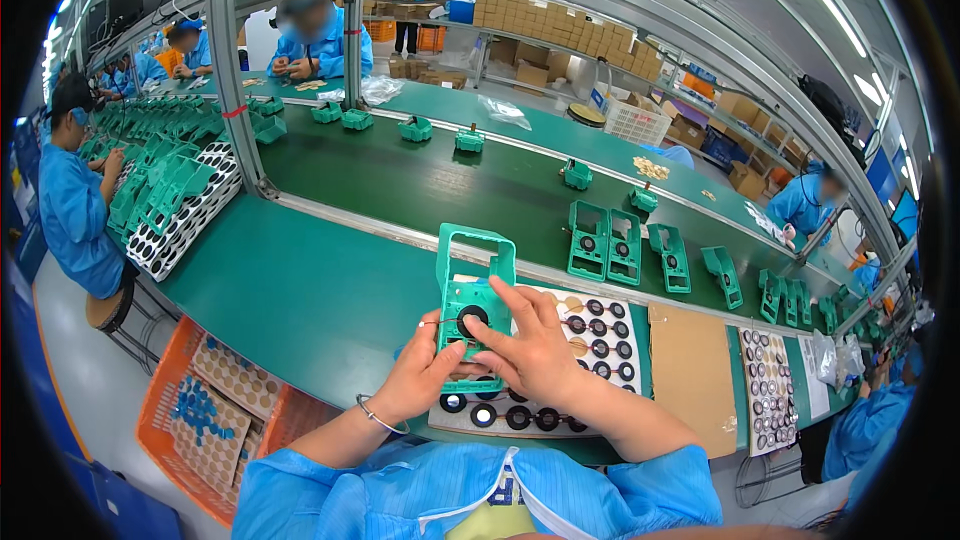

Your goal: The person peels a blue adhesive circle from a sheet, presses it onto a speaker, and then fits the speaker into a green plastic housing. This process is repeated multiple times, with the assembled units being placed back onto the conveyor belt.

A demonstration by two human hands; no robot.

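A green plastic housing (462,292) with an open frame at its far end is held up in front of me, tilted. My left hand (408,380) is closed around its lower left side. A black round speaker (472,317) sits in the housing, with a thin reddish wire running off to the left. My right hand (535,345) grips the housing's right side, its thumb over the speaker's edge and its fingers along the rim. Beneath both hands lies a white tray (596,292) of black round speakers; the hands and housing hide part of it.
A flat brown cardboard sheet (690,380) lies right of the tray, then another speaker tray (768,390). Several green housings stand on the dark green belt (370,170) beyond a metal rail. An orange crate (160,410) is at lower left. Co-workers in blue sit around the line.
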